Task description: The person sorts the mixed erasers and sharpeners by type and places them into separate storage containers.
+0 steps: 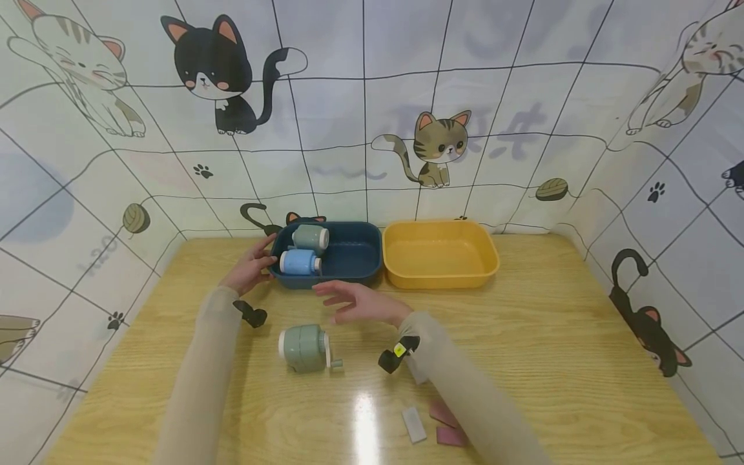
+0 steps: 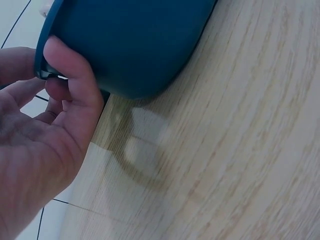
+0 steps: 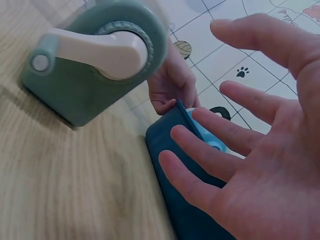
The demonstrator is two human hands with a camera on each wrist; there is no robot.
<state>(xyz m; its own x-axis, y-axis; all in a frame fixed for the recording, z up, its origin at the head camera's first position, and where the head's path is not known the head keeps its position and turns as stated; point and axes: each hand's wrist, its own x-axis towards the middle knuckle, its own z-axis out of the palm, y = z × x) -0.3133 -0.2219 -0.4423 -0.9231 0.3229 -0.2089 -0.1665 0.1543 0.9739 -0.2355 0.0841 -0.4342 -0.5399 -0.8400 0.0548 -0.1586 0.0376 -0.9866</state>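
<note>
Two sharpeners (image 1: pixel 300 263) lie beside the left hand (image 1: pixel 251 266) pinching the bin (image 1: pixel 351 253) by its rim; loading seems underway, probably needing the empty, outspread right hand (image 1: pixel 366 305) on the third sharpener (image 1: pixel 303 349), leftward.

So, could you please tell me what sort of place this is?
Probably an indoor tabletop workspace, judging by the pale wood-grained table, the whitish cat-printed grid backdrop behind it and the dark blue rounded plastic bin.
</note>
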